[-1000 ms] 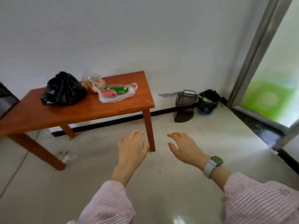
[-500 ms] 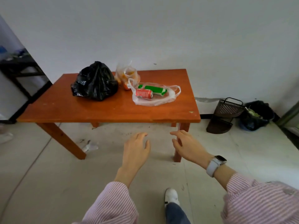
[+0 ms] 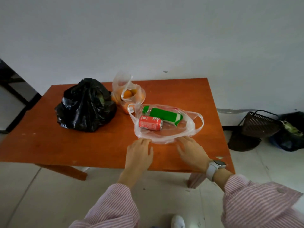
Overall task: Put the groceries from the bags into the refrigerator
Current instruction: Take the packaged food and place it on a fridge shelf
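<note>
Three bags lie on an orange wooden table [image 3: 49, 145]. A clear plastic bag [image 3: 189, 129] lies flat with a red can [image 3: 150, 122] and a green carton [image 3: 166, 114] inside. Behind it stands a clear bag of oranges [image 3: 130, 94], and to its left a tied black bag [image 3: 85, 106]. My left hand [image 3: 139, 155] and my right hand [image 3: 192, 152] hover over the table, fingers spread, fingertips at the near edge of the flat clear bag. Neither holds anything. No refrigerator is in view.
A white wall runs behind the table. On the floor at the right a dark mesh basket [image 3: 259, 124] leans by a black-lined bin [image 3: 291, 132]. A dark frame [image 3: 14, 89] stands at the far left. My white shoe [image 3: 177, 221] shows below.
I have come closer to the table. Both hands moved forward from over the floor to over the tabletop, reaching the near edge of the flat clear bag.
</note>
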